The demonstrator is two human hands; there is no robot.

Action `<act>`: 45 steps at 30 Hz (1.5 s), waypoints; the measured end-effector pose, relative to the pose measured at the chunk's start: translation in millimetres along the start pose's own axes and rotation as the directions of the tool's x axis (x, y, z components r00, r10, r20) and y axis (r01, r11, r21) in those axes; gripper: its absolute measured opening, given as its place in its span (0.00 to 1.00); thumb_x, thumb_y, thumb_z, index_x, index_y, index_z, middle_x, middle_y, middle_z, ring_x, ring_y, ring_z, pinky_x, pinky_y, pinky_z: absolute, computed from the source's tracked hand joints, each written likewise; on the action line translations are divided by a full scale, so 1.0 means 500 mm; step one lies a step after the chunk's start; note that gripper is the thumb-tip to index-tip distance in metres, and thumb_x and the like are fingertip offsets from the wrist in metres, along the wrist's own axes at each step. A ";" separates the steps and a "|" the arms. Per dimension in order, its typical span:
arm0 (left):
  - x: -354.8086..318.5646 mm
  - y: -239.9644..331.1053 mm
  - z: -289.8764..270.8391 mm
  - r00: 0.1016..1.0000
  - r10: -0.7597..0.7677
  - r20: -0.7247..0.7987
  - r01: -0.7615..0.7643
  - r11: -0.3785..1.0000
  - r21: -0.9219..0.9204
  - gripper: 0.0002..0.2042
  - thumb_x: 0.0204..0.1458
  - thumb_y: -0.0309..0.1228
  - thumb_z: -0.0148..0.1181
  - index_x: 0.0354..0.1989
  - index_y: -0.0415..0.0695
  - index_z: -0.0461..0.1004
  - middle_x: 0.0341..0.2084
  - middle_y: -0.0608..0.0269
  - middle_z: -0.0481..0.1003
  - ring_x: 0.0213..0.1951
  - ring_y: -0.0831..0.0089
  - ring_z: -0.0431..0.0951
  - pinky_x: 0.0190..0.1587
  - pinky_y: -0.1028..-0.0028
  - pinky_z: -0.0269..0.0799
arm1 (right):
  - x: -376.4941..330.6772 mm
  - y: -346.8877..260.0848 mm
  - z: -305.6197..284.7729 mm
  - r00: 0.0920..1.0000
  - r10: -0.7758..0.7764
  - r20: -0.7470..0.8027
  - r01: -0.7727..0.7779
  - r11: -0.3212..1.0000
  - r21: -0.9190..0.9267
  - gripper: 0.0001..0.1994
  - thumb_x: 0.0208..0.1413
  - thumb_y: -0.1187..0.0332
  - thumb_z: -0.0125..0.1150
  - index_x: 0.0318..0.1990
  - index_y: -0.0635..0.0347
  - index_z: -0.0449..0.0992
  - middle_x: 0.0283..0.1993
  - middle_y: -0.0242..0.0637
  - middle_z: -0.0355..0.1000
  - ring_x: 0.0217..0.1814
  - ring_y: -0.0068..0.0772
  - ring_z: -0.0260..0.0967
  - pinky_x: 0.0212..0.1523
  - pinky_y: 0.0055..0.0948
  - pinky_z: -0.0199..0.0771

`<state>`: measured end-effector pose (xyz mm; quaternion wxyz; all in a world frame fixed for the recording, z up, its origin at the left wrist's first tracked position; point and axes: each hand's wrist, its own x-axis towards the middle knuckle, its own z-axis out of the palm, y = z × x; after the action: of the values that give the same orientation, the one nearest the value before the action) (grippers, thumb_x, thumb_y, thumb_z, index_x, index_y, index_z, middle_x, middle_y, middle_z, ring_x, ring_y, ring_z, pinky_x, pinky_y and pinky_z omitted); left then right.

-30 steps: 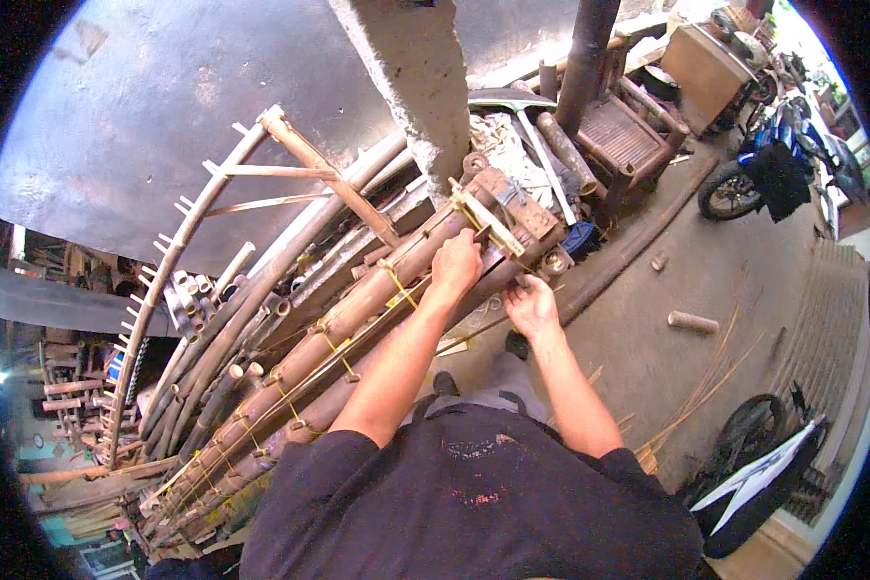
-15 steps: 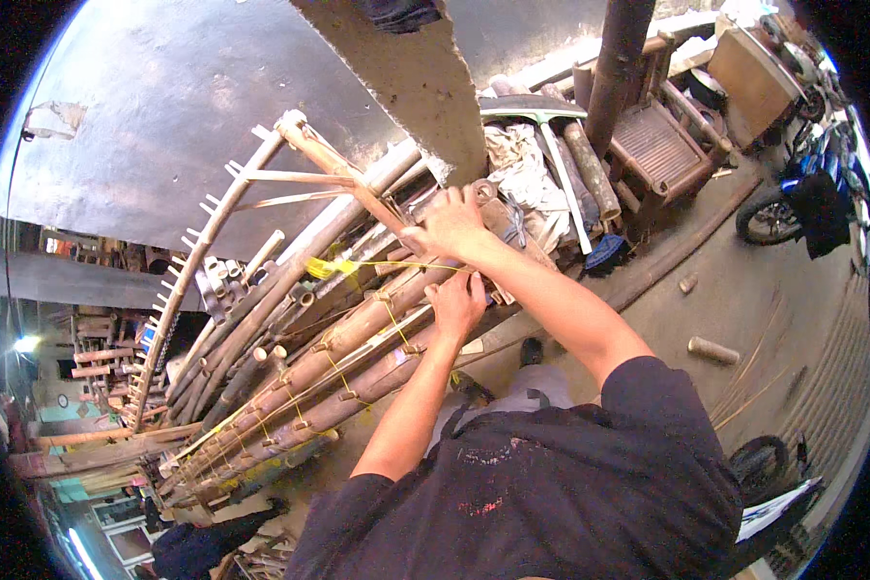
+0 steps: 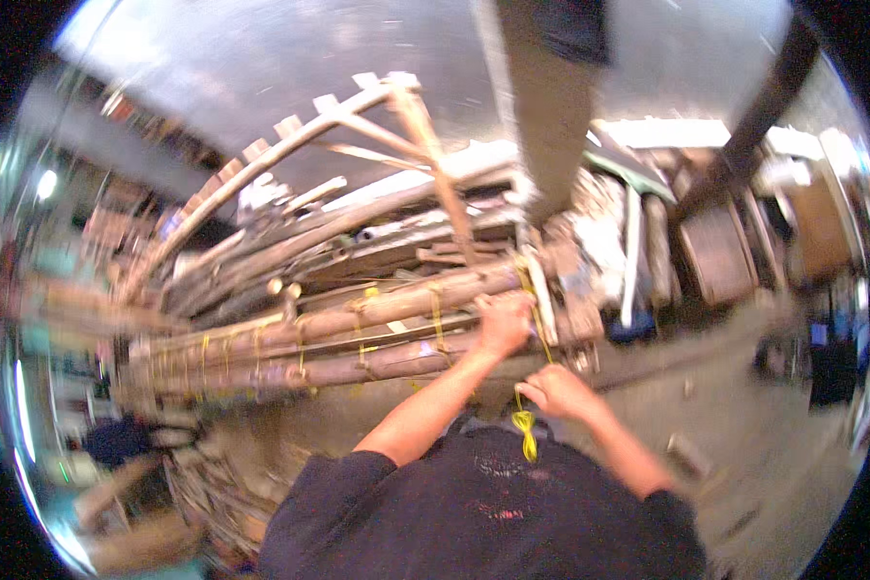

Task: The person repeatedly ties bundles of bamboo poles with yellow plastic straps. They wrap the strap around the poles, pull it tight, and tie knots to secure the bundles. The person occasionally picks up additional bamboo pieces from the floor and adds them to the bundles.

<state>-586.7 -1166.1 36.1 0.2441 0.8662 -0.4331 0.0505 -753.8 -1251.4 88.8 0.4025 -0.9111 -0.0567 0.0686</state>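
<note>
Two long bamboo poles run side by side, the upper pole (image 3: 396, 307) and the lower pole (image 3: 387, 362), with yellow ties (image 3: 437, 319) wound round them at several spots. At their right end my left hand (image 3: 506, 322) is bent against the upper pole; what its fingers hold is hidden and blurred. Lower and to the right, my right hand (image 3: 559, 391) is closed on a yellow cord (image 3: 549, 350) that runs up toward the pole end. A looped yellow bundle (image 3: 525, 435) of that cord dangles under the right hand, in front of my dark shirt.
Behind the poles lie stacked bamboo lengths (image 3: 338, 232) and an upright bamboo frame (image 3: 261, 159) with pegs. A concrete post (image 3: 551, 116) stands just beyond my hands. A pale cloth heap (image 3: 601, 237) and a wooden chair (image 3: 715, 256) are to the right.
My view has swung, and the poles now lie flatter across it. The right hand has come from beyond the left hand down toward my body, drawing the yellow cord. The bundle now hangs beneath it.
</note>
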 end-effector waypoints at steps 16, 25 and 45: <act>0.281 -0.103 0.081 0.886 -0.421 0.193 0.461 0.843 -0.277 0.08 0.42 0.27 0.61 0.30 0.39 0.79 0.31 0.45 0.79 0.39 0.50 0.80 0.41 0.57 0.76 | -0.014 0.000 0.079 0.972 0.029 -0.232 -0.059 0.991 -0.121 0.15 0.58 0.60 0.57 0.25 0.62 0.76 0.28 0.48 0.72 0.32 0.54 0.69 0.34 0.46 0.66; -0.012 -0.386 -0.330 0.838 -0.504 0.211 0.526 0.848 -0.061 0.11 0.44 0.32 0.59 0.33 0.38 0.79 0.32 0.45 0.79 0.36 0.51 0.80 0.39 0.56 0.76 | 0.091 0.016 0.213 0.990 0.095 -0.106 -0.118 0.965 -0.236 0.18 0.53 0.60 0.62 0.43 0.68 0.75 0.41 0.60 0.73 0.44 0.59 0.70 0.47 0.48 0.70; -0.334 -0.647 -0.273 0.971 -0.081 0.226 0.132 0.967 -0.217 0.13 0.54 0.39 0.56 0.43 0.46 0.75 0.34 0.48 0.78 0.44 0.52 0.76 0.49 0.52 0.58 | 0.641 -0.532 0.442 0.503 0.432 -0.749 0.277 0.741 0.612 0.17 0.63 0.57 0.46 0.38 0.61 0.74 0.35 0.44 0.73 0.43 0.42 0.70 0.48 0.41 0.68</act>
<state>-422.4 -817.6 -16.7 0.2969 0.8544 -0.4126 -0.1076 -488.8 -862.4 113.2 0.6678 -0.6130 0.2241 -0.3579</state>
